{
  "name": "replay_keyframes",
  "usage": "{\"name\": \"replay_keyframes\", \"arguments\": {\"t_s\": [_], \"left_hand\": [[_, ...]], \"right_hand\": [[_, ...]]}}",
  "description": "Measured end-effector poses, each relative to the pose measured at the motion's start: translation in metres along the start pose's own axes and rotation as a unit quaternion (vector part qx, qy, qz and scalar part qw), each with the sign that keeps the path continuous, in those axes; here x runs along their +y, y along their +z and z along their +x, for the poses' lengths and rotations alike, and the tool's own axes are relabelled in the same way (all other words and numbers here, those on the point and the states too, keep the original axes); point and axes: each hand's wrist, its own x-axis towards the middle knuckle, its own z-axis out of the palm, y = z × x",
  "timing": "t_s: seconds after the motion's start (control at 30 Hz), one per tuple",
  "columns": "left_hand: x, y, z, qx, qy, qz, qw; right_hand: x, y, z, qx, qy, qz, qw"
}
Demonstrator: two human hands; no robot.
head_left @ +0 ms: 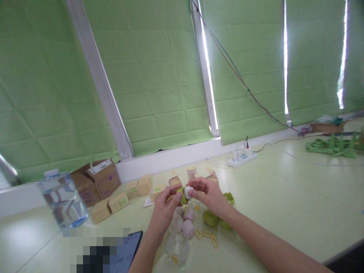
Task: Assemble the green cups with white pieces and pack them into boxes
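Note:
My left hand (pixel 164 207) and my right hand (pixel 209 194) meet above the pale table (pixel 284 197), both pinching one small item: a white rounded piece (pixel 188 192) joined to a green part (pixel 181 197). Left fingers hold the green side, right fingers the white side. Below the hands lie several pinkish-white rounded pieces (pixel 185 223), green caps (pixel 210 218) and yellow rings (pixel 209 239). Small tan boxes (pixel 119 201) stand just beyond the hands.
A water bottle (pixel 63 201) stands at the left, a phone (pixel 125 252) near the front edge. Brown cartons (pixel 99 180) sit by the wall. A white power strip (pixel 241 159) with cables lies further back. Green parts (pixel 332 146) are piled far right.

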Motion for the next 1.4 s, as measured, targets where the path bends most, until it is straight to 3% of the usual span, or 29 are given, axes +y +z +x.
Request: {"name": "replay_keyframes", "arguments": {"t_s": [0.3,0.63,0.77,0.9,1.1,1.4], "left_hand": [[0.008,0.004,-0.004,0.034,0.021,0.036,0.999],[-0.002,0.004,-0.001,0.025,0.045,0.034,0.998],[0.001,0.007,-0.003,0.012,0.047,0.01,0.999],[0.006,0.009,-0.005,0.005,0.041,-0.012,0.999],[0.003,0.006,-0.003,0.006,0.01,-0.019,1.0],[0.003,0.004,0.001,-0.005,0.049,0.097,0.994]], "right_hand": [[-0.004,0.001,-0.003,-0.008,0.036,0.013,0.999],[-0.002,0.002,-0.004,0.015,0.048,-0.019,0.999],[0.001,0.002,-0.001,0.015,0.025,0.018,0.999],[-0.001,0.001,0.001,0.028,0.008,-0.009,1.0],[-0.007,0.001,-0.006,-0.019,-0.011,-0.041,0.999],[-0.02,-0.001,-0.009,-0.028,-0.116,-0.178,0.977]]}}
